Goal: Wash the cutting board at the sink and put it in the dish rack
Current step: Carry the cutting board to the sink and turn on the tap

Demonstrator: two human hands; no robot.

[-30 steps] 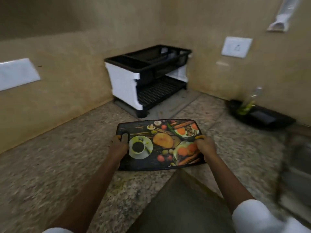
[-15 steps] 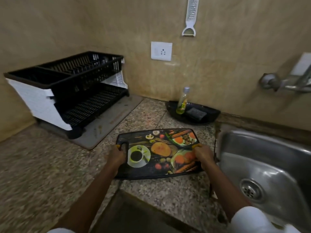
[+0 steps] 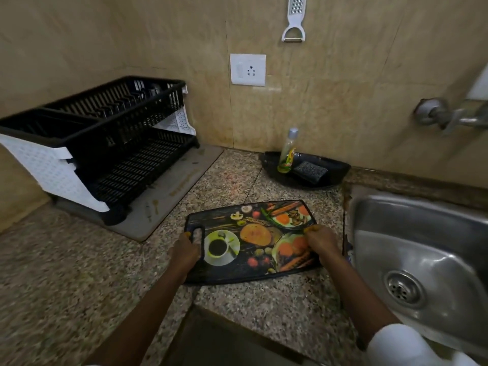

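The tap [image 3: 454, 116] is blurred and cut by the right edge, as is the sink [image 3: 422, 233], the grater [image 3: 294, 18] is cropped at the top, and the cutting board [image 3: 250, 241] ends are hidden under both hands.

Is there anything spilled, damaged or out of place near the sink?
Nothing is spilled. The one odd spot: the counter edge beside the sink looks dark and crumbled. The cutting board lies flat, held by the left hand and right hand.
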